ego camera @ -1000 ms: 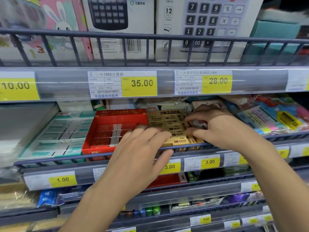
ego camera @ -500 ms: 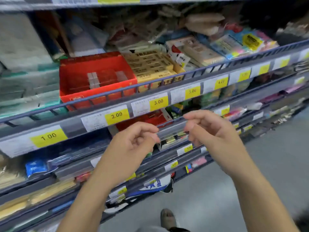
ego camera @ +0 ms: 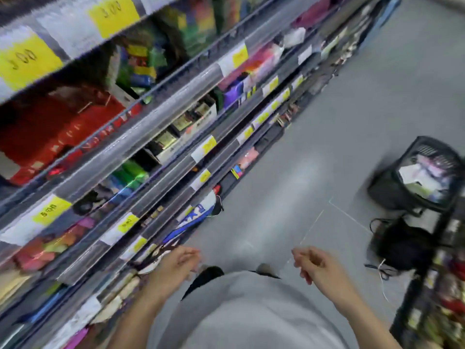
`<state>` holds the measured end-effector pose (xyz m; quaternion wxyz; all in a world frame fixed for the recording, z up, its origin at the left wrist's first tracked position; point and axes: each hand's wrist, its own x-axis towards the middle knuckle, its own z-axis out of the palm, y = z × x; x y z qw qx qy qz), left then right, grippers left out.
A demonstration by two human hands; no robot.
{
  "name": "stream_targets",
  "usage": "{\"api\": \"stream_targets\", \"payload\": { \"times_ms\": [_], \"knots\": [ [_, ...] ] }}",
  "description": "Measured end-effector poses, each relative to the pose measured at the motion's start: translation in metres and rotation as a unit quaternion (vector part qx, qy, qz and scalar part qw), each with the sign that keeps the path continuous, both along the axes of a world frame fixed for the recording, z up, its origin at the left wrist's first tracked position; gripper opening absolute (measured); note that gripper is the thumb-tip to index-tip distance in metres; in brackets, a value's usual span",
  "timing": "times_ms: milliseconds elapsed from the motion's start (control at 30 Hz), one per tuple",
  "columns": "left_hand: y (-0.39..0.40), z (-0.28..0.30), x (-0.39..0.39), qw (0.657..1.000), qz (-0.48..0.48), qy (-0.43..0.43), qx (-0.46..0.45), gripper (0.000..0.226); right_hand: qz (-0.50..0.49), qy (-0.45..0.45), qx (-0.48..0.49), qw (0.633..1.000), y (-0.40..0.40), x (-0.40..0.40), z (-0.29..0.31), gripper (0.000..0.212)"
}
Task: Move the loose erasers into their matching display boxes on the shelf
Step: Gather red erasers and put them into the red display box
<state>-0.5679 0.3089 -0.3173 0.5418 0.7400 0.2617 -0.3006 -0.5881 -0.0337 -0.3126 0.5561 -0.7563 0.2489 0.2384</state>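
Red display box (ego camera: 57,132) on upper shelf at left, blurred, contents unreadable, loose erasers not discernible

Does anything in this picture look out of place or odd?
Yes, mildly. A black shopping basket with goods in it stands on the grey floor in the aisle, and a dark bag with loose cords lies beside it. The picture is too blurred to judge the shelf goods.
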Motion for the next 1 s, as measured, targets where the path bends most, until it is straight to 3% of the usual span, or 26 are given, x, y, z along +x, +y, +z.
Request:
{"api": "stream_targets", "payload": {
  "times_ms": [167, 333, 533, 700, 1000],
  "knots": [
    [-0.058, 0.001, 0.014, 1.000, -0.015, 0.012, 0.005, 0.009, -0.064, 0.041, -0.005, 0.997, -0.067, -0.040, -0.022, 0.010],
    [-0.115, 0.000, 0.037, 0.998, -0.054, 0.018, 0.003, 0.012, -0.090, 0.045, 0.010, 0.995, -0.118, -0.030, -0.027, 0.011],
    [-0.151, -0.002, 0.081, 0.994, -0.109, 0.030, -0.007, 0.016, -0.115, -0.012, 0.033, 0.993, -0.149, 0.041, -0.013, 0.014],
    [-0.182, -0.009, 0.149, 0.990, -0.141, 0.020, -0.013, 0.060, -0.141, -0.058, 0.044, 0.987, -0.173, 0.112, -0.004, 0.014],
    [-0.264, -0.013, 0.320, 0.974, -0.218, 0.009, -0.059, 0.052, -0.199, -0.018, 0.015, 0.980, -0.222, 0.192, 0.002, 0.013]
  ]
}}
